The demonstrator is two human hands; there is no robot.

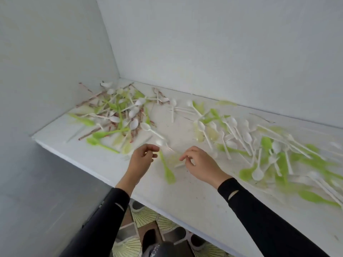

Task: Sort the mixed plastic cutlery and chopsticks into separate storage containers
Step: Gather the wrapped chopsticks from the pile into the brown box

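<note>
Between cutlery heaps [118, 115], near the edge of the table [194, 197], left hand [143, 159] and right hand [203, 165] curl; grips unclear.

Nothing legible is showing anywhere: the white shelf [185, 197] and the green and white plastic cutlery [246, 138] are carrying no readable print. Each black sleeve [259, 219] is bearing a small pale mark [233, 194], which is not resolving into any letter or logo.

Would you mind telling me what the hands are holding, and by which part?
It cannot be told: the left hand curls beside the bowl of a blurred white spoon, the right hand above a white handle, but blur hides any grip.
</note>
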